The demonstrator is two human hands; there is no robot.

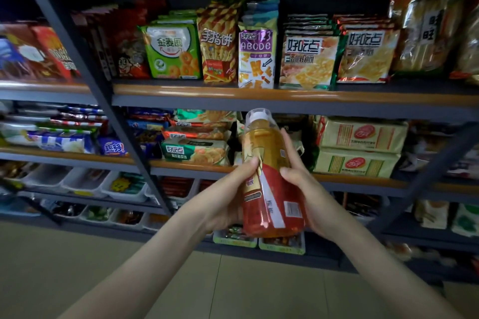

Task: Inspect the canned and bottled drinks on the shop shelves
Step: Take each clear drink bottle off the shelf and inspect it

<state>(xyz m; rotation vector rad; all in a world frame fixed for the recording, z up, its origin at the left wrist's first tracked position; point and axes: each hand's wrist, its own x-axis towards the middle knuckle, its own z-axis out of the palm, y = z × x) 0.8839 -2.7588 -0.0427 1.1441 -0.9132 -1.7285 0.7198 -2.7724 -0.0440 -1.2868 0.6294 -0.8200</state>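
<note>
A plastic drink bottle (269, 171) with amber liquid, a white cap and a red and gold label is held upright in front of the shelves, tilted slightly left at the top. My left hand (223, 199) wraps its lower left side, thumb on the label. My right hand (308, 191) grips its right side, fingers along the label next to the barcode. Both hands hold it in the air, clear of the shelf.
Grey metal shelves with orange edge strips (233, 94) carry snack packets (256, 57) above and biscuit packs (360, 147) behind the bottle. White trays of small sweets (124, 186) fill the lower shelves. A slanted shelf post (103, 90) stands left. A tiled floor (77, 267) lies below.
</note>
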